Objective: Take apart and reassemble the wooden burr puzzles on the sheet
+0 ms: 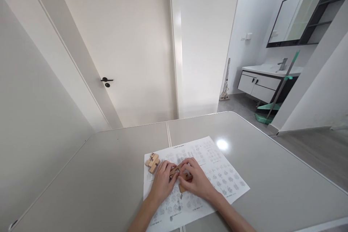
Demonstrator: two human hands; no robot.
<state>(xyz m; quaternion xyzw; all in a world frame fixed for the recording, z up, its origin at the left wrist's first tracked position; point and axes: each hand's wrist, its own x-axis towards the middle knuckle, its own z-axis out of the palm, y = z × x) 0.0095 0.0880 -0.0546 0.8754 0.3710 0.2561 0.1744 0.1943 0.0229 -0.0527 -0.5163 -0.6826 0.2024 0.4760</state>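
My left hand (164,181) and my right hand (198,180) meet over a printed sheet (225,177). Between them is a notched wooden puzzle piece (175,170), with the fingertips of both hands closed around it. Another wooden block (182,188) shows under my right hand's fingers; whether it is joined to the first piece I cannot tell. Left of my left hand, a small cluster of light wooden puzzle pieces (152,163) lies on the sheet's upper left corner. My fingers partly cover the held wood.
The sheet bears small printed diagrams and lies on a grey folding table (108,181) with a seam down its middle. Beyond stands a white door (136,43) with a black handle. At the right are a washbasin cabinet (258,83) and a green dustpan (263,117).
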